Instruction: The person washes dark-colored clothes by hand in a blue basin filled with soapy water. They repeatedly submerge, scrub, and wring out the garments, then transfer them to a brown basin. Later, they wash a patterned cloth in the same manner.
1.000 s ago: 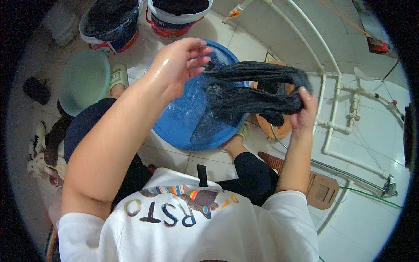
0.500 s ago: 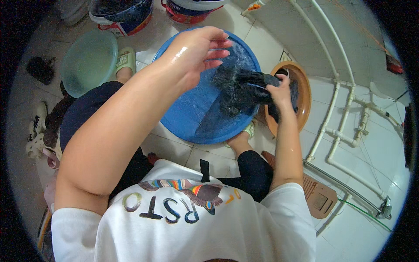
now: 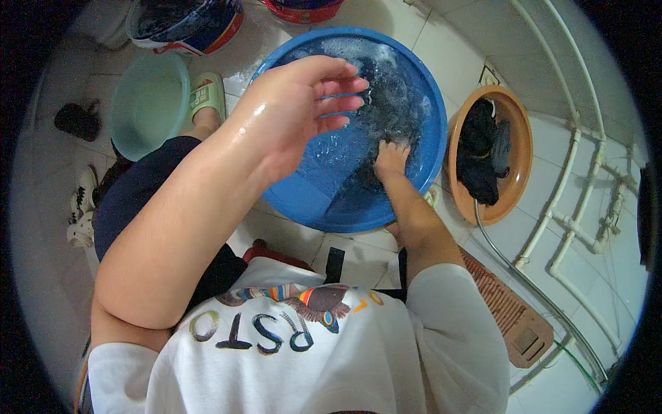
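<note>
A large blue basin of sudsy water stands on the floor in front of me. Under the water lies a dark, wet garment; its shape is blurred by foam and ripples. My right hand dips into the water at the garment's near edge, its fingers bent down and closed on the cloth, with the tips hidden. Raised over the basin's left side, my left hand is wet and holds nothing, its fingers slightly curved and apart.
Right of the basin, an orange tub holds dark clothes, with a hose beside it. A brown washboard lies nearer me. To the left stand a pale green basin and a bucket. White pipes run along the wall.
My right hand has moved left from the basin's right rim into the water, lowering the dark garment, which was lifted partly out. My left hand stays raised and open.
</note>
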`<action>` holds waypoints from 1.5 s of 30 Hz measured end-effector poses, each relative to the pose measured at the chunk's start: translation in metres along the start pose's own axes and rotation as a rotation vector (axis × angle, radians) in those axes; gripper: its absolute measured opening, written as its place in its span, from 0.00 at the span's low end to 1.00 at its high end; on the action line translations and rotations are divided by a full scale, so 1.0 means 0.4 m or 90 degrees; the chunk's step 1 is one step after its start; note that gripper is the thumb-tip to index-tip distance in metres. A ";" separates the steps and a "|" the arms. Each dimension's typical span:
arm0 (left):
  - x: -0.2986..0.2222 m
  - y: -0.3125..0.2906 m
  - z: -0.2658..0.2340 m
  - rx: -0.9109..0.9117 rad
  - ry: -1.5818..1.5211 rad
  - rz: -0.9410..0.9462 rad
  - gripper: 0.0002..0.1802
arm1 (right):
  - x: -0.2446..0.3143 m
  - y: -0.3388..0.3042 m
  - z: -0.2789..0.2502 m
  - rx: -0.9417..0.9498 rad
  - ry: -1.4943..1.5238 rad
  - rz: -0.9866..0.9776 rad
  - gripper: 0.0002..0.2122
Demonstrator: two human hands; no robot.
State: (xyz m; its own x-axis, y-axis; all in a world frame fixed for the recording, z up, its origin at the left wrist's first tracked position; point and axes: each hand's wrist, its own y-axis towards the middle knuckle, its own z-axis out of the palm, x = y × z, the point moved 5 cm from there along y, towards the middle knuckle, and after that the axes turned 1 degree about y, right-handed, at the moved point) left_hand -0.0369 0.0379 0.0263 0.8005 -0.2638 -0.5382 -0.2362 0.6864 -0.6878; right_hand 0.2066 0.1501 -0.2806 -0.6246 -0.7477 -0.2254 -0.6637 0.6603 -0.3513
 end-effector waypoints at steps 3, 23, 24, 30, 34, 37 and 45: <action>0.004 0.002 -0.014 -0.006 -0.007 -0.008 0.10 | -0.029 0.026 -0.125 0.263 -0.009 -0.147 0.25; -0.032 -0.033 0.008 0.075 -0.018 0.047 0.10 | -0.156 -0.047 -0.177 -0.016 1.056 0.189 0.19; -0.041 -0.039 0.007 0.080 -0.020 0.057 0.10 | -0.155 -0.073 -0.301 -0.024 1.160 0.200 0.17; -0.071 -0.073 0.021 0.101 -0.033 0.090 0.10 | -0.282 -0.203 -0.795 -0.255 1.360 0.124 0.14; -0.077 -0.082 0.019 0.115 -0.038 0.097 0.10 | -0.355 -0.309 -1.042 -0.383 1.246 -0.058 0.16; -0.079 -0.078 0.009 0.107 -0.040 0.094 0.11 | -0.343 -0.365 -1.171 -0.469 1.106 -0.158 0.17; -0.069 -0.068 0.001 0.084 -0.035 0.087 0.11 | -0.295 -0.222 -0.981 -0.166 0.760 0.124 0.27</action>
State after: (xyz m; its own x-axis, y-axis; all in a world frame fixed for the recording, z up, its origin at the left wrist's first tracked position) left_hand -0.0522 0.0270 0.0601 0.7961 -0.1270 -0.5918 -0.2730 0.7972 -0.5384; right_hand 0.1777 0.2071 0.1335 -0.6149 -0.1941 0.7643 -0.4949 0.8496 -0.1824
